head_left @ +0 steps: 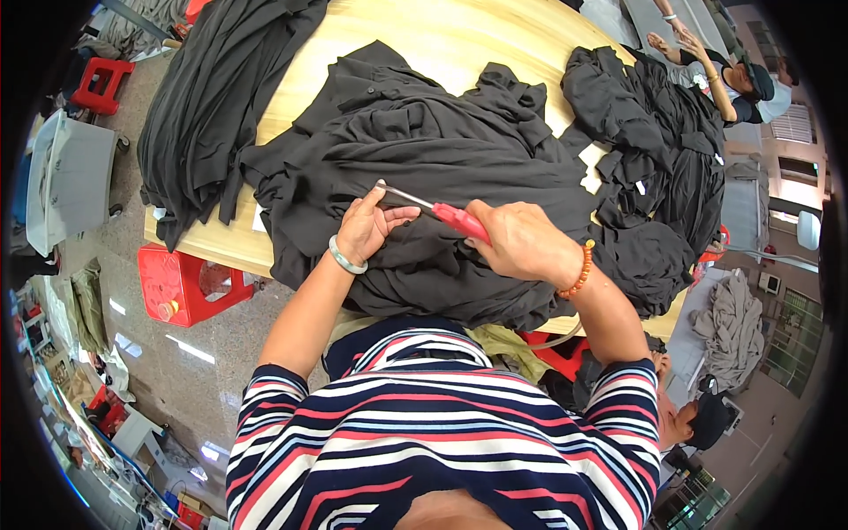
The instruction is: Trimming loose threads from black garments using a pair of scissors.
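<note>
My right hand (521, 240) is closed round the red handle of a tool (459, 221) with a thin, straight metal shaft. The shaft points left, and its tip meets the raised thumb end of my left hand (364, 231). That hand is half turned up, its fingers stretched toward the right and apart from the thumb. A small dark spot shows by its lower fingers; what it is cannot be made out. Beneath both hands spreads a heap of black garments (397, 141), wrinkled, with a button visible near its top.
The garments lie on a light wooden table (459, 44). More black clothes are piled at left (221, 106) and right (654, 150). A red stool (190, 287) stands by the table's left edge; a white cart (71, 185) is farther left. Other people are at right.
</note>
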